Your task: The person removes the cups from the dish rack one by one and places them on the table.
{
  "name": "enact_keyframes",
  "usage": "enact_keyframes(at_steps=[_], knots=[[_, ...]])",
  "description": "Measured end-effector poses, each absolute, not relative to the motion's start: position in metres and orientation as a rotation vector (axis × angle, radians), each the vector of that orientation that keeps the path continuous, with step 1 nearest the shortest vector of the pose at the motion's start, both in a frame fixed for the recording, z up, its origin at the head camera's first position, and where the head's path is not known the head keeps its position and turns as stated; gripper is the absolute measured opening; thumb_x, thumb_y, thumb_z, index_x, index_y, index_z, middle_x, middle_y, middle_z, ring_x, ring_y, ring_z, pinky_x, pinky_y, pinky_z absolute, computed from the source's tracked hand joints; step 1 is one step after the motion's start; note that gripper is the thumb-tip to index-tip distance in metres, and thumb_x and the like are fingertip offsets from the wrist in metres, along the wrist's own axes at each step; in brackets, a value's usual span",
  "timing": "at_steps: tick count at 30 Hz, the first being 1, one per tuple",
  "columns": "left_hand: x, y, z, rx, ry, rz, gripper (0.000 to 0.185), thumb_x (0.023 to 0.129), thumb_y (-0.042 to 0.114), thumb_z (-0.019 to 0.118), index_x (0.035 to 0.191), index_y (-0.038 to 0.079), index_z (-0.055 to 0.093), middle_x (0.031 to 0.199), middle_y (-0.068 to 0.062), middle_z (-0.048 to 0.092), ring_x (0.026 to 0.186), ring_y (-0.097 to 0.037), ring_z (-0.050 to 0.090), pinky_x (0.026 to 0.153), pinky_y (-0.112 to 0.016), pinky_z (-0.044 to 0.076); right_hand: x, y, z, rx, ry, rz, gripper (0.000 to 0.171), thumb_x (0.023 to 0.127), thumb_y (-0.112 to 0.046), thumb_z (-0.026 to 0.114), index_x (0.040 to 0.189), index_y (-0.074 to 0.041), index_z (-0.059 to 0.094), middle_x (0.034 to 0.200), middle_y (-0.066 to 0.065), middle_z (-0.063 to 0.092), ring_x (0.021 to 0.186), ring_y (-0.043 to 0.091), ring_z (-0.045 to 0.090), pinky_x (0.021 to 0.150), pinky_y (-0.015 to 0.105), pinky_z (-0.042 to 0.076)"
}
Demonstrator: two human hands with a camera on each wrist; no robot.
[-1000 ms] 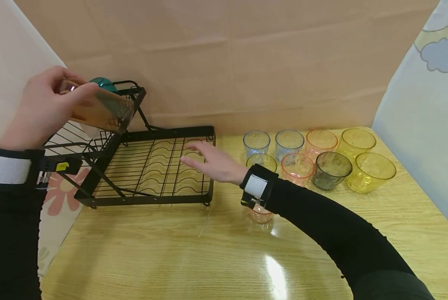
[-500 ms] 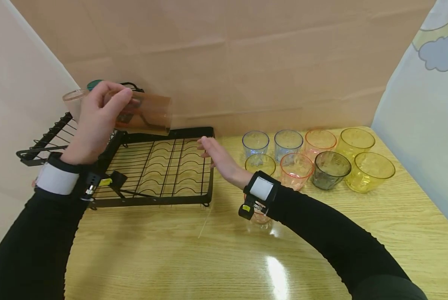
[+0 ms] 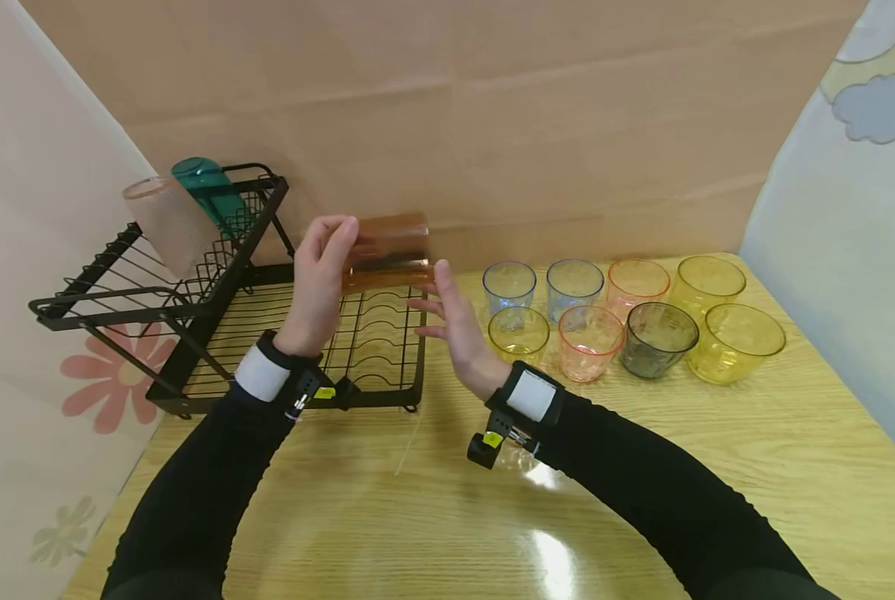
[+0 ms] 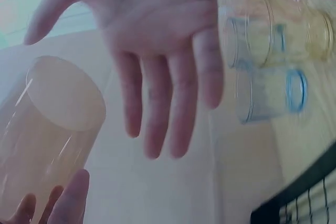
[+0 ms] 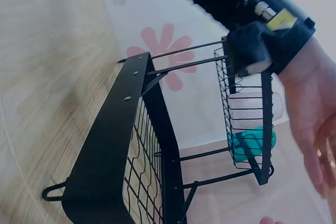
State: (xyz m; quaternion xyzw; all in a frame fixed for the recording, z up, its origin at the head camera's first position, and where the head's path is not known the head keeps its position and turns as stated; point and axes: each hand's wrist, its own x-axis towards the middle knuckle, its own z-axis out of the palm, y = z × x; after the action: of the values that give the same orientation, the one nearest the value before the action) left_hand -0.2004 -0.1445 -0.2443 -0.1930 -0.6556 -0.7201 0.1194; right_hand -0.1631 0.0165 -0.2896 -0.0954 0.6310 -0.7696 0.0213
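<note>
My left hand (image 3: pixel 318 283) grips an amber-brown clear tumbler (image 3: pixel 391 242) by one end, lying sideways in the air above the black dish rack (image 3: pixel 305 404). My right hand (image 3: pixel 466 333) is beside the tumbler's other end, fingers mostly straight; in the head view its fingertips overlap the glass, and I cannot tell if they touch. The left wrist view shows the right palm (image 4: pixel 163 24) spread, apart from the tumbler (image 4: pixel 47 124), with left fingertips (image 4: pixel 73 195) on the glass. In the right wrist view the left hand (image 5: pixel 310 108) is cut by the frame edge.
On the rack's raised left tier lean a clear pinkish tumbler (image 3: pixel 170 221) and a teal tumbler (image 3: pixel 211 190). Several coloured glasses stand upright at the right, among them a blue-rimmed glass (image 3: pixel 509 287), a grey glass (image 3: pixel 657 337) and a yellow glass (image 3: pixel 740 342).
My left hand has carried the amber-brown tumbler right, from the rack's upper tier to beside the right hand. The right hand has shifted slightly right and turned its fingers upward.
</note>
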Motion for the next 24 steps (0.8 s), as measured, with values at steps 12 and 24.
enact_keyframes(at_steps=[12, 24], knots=[[-0.195, -0.100, -0.274, -0.587, -1.882, -2.200, 0.018, 0.101, 0.020, 0.049, 0.111, 0.005, 0.052, 0.109, -0.014, 0.060, 0.101, -0.024, 0.059, 0.091, -0.039, 0.045, -0.164, 0.032, -0.282, -0.050, 1.972, -2.641, 0.071, 0.096, -0.060, 0.035, 0.145, -0.008, 0.032, 0.138, 0.011, 0.039, 0.122, 0.030, 0.043, 0.087, 0.050, 0.047], [-0.191, -0.074, -0.305, -0.674, -1.854, -2.177, 0.025, 0.100, 0.009, 0.050, 0.116, -0.010, 0.046, 0.110, -0.012, 0.053, 0.107, -0.039, 0.052, 0.092, -0.038, 0.043, -0.166, 0.052, -0.289, 0.175, 1.933, -2.726, 0.053, 0.098, -0.056, 0.042, 0.109, -0.009, 0.064, 0.113, 0.014, 0.061, 0.100, 0.027, 0.060, 0.074, 0.034, 0.050]])
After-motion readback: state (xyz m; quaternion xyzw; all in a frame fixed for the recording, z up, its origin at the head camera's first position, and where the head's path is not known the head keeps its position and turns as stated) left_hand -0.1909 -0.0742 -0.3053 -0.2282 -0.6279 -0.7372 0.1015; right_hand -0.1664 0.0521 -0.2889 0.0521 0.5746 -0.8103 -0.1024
